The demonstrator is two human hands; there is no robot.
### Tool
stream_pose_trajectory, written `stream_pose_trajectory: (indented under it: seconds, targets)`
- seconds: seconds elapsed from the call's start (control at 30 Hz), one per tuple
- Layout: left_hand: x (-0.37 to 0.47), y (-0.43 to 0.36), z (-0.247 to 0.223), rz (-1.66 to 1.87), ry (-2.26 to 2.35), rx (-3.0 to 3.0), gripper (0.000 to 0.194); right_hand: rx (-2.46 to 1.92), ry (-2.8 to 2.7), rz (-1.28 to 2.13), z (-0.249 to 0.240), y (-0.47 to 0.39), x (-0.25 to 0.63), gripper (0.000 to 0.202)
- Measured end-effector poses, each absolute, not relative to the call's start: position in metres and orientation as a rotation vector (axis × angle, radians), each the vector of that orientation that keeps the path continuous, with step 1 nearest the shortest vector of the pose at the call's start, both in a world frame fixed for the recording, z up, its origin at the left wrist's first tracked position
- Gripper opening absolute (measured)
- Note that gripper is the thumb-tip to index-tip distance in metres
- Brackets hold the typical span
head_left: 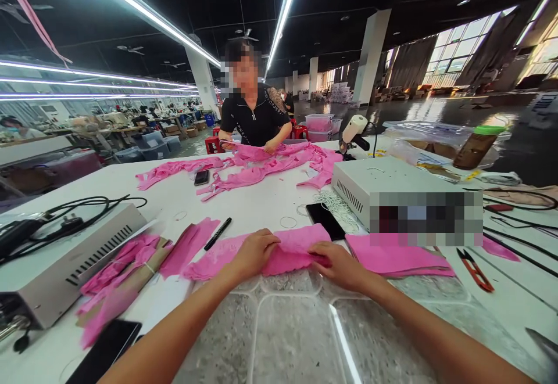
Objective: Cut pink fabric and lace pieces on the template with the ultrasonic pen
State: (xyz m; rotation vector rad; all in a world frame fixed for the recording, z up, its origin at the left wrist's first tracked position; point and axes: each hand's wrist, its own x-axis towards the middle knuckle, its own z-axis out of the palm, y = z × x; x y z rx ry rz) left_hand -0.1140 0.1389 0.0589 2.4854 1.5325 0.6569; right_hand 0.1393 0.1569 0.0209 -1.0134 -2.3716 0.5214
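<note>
A pink fabric piece with a scalloped lower edge (300, 241) lies crosswise in front of me on the white table. My left hand (258, 251) grips it near its middle, with the fingers curled onto the cloth. On the right end, my right hand (333, 262) has the edge pinched between thumb and fingers; the fingertips are partly hidden. A black marker pen (217, 233) rests at the upper left of the fabric. Close to my right hand are a stack of flat pink pieces (401, 256) and a black phone (325, 221).
Across the table (174, 201) a person (253, 117) handles pink garments (261, 175). A grey metal box (392, 178) stands right, another with cables (82, 262) left. Orange-handled thread snips (475, 271) lie right; tied pink bundles (126, 265) lie left. A green-lidded bottle (477, 147) stands farther back.
</note>
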Motion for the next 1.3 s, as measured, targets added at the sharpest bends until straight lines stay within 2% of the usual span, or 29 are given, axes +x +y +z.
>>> stream_pose_trajectory:
  seconds: [0.17,0.37,0.67,1.0,1.3]
  targets:
    - [-0.121,0.126,0.064,0.622,1.564,2.468,0.021,-0.988,-2.348,0.427,0.014,0.162,0.138,0.016]
    - [-0.128,0.115,0.053,0.583,1.582,2.482,0.023,-0.986,-2.284,0.206,0.003,0.173,0.144,0.021]
    - [-0.143,0.097,0.054,0.583,1.545,2.517,0.022,-0.824,-2.285,0.007,0.018,0.141,0.149,0.018]
    - [-0.168,0.039,0.034,0.324,1.496,2.522,0.02,-0.573,-2.501,0.049,-0.008,0.084,0.135,0.021]
    - [-0.173,0.033,0.034,0.269,1.466,2.445,0.018,-0.714,-2.603,0.448,0.003,0.079,0.137,0.021]
